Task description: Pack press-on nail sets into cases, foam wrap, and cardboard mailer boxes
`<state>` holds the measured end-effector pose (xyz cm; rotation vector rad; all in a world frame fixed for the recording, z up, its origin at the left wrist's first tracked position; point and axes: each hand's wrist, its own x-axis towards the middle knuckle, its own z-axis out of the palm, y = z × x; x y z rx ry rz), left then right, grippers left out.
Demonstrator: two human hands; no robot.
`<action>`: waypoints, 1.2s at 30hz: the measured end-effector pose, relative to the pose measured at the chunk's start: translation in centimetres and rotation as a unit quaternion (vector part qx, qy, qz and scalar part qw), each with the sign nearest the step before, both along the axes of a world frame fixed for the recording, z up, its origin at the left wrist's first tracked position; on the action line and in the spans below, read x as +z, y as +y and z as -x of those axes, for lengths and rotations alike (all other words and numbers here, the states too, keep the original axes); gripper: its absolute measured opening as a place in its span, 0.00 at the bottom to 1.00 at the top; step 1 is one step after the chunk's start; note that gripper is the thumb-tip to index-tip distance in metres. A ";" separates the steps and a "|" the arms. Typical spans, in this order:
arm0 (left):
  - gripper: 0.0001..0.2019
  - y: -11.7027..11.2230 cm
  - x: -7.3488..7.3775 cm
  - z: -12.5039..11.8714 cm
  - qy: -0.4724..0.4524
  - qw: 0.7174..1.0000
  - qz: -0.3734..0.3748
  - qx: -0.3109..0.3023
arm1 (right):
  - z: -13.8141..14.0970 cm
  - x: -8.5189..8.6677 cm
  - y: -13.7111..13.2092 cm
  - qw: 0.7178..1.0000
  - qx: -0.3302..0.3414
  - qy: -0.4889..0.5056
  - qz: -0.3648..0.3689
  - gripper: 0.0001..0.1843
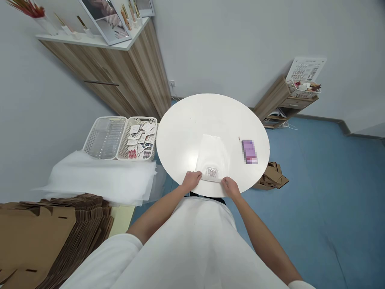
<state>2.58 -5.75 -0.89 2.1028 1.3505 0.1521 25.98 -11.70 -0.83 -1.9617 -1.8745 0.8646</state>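
A thin white translucent wrapping sheet [212,150] lies on the round white table [180,124], its near edge lifted slightly. On the sheet, close to that edge, sits a small clear plastic case [212,172] with pinkish pieces inside that look like false nails. My left hand [192,180] pinches the sheet's near left corner, with fingers closed. At the near right corner, my right hand [230,187] grips the same edge between thumb and fingers. The case lies between both hands, and neither hand visibly touches it.
A blurred purple item [249,151] lies on the table's right. To the left stand white baskets of clear cases [105,136] and small cards [140,138], a stack of white sheets [102,176] and flat cardboard boxes [45,237]. More cardboard [272,176] sits right of the table.
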 end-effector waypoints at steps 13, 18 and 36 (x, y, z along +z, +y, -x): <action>0.12 1.5 -0.9 -1.8 0.080 0.992 -0.091 0.032 | 2.2 -1.5 2.4 0.984 -0.081 -0.156 -0.018 0.06; 0.13 1.6 -0.9 -2.5 0.067 0.964 -0.213 -0.143 | 2.9 -1.5 2.3 0.967 0.079 -0.205 -0.132 0.12; 0.17 1.5 1.4 -2.4 0.011 0.987 -0.014 -0.157 | 2.3 0.5 2.6 0.976 0.197 -0.088 -0.033 0.11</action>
